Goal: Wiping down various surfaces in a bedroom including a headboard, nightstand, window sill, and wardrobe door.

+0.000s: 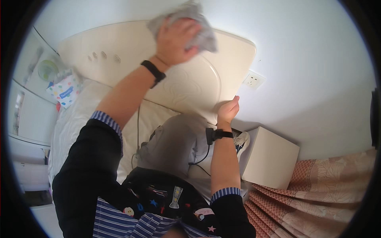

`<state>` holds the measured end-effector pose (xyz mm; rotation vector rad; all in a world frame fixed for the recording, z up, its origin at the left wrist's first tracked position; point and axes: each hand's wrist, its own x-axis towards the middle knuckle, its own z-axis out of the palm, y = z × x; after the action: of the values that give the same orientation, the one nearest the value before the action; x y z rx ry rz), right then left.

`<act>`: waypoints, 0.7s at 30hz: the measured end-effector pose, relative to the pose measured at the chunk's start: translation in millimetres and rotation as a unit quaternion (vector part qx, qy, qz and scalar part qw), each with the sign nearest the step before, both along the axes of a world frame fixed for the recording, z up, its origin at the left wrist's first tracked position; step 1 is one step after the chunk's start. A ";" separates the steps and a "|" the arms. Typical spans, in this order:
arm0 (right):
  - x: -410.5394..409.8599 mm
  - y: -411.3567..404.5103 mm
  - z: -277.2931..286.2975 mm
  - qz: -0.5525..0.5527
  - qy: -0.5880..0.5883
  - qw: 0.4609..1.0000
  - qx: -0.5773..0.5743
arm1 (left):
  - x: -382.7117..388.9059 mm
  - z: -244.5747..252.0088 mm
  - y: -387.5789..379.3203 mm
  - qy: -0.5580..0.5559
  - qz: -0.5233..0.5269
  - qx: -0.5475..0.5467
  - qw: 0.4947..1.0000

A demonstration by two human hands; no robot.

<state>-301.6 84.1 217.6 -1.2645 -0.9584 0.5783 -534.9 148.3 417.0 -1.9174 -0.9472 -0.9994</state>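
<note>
My left hand (177, 40) is spread over a crumpled grey cloth (205, 35) at the upper edge of a cream headboard (235, 50). The cloth and fingers are blurred. My right hand (227, 111) is curled at the headboard's lower right edge, with its thumb pointing up; some of its fingers are hidden. Raised curved carving (181, 84) decorates the headboard's face, and several small round ornaments (103, 55) sit farther left. Both wrists wear black straps, the right one with a cable attached.
One grey-trousered knee (175, 139) rests on the bed (95, 92). A white bedside cabinet (271, 157) stands at right, below a wall socket (254, 79). Patterned curtains (327, 178) hang at lower right. A dotted bag (65, 89) lies at left, near a green round container (48, 70).
</note>
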 end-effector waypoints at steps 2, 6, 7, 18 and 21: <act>-2.6 0.3 1.3 0.002 0.005 1.000 -0.025 | -59.3 -5.6 7.9 -0.011 0.014 0.017 1.000; -10.4 1.8 3.6 -0.019 0.025 0.998 -0.048 | -148.8 -28.6 7.2 -0.066 0.050 0.032 0.996; -11.3 3.3 3.0 -0.027 0.022 0.999 -0.029 | -158.5 -31.9 4.9 -0.085 0.048 0.023 0.995; -5.8 7.6 -13.6 -0.022 0.031 0.999 -0.032 | 31.9 -130.7 -28.0 -0.277 0.133 0.004 0.952; 10.2 4.0 -21.8 0.055 0.049 0.997 0.033 | 122.6 -154.6 -48.8 -0.189 0.119 -0.067 0.972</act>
<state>-291.3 88.1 195.8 -1.1198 -0.9612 0.6822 -412.3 99.5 262.4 -1.6960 -1.4595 -1.2030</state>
